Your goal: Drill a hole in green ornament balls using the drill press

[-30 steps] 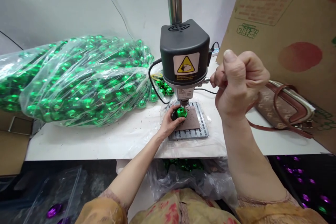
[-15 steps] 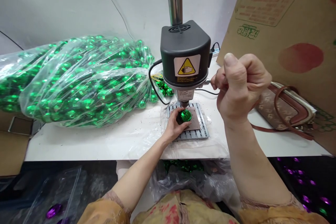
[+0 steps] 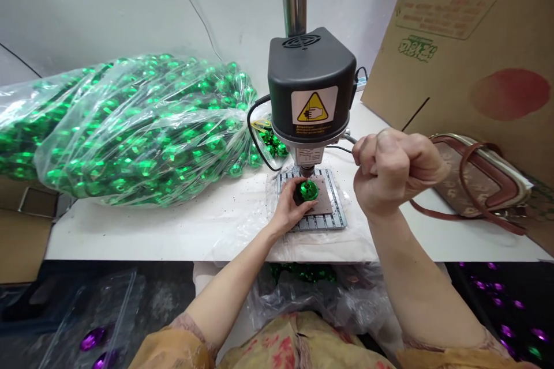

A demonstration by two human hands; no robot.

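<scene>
Below the chuck of a small black drill press, my left hand grips a shiny green faceted ball between thumb and fingers. The ball sits on a brownish square board that lies on the slotted metal base plate. Closed in a fist, my right hand is wrapped round the drill press's feed lever at the machine's right side; most of the lever is hidden by the fingers. The drill tip appears to meet the top of the ball, though the contact is too small to make out.
A large clear bag of green balls lies on the left of the white table. A cardboard box and a brown handbag stand at right. Purple balls lie low at left. A black cable loops beside the machine.
My right fist has moved down, turning the lever, and a dark thin rod now shows above it. My left hand still holds the green ball in place. The view has shifted slightly.
</scene>
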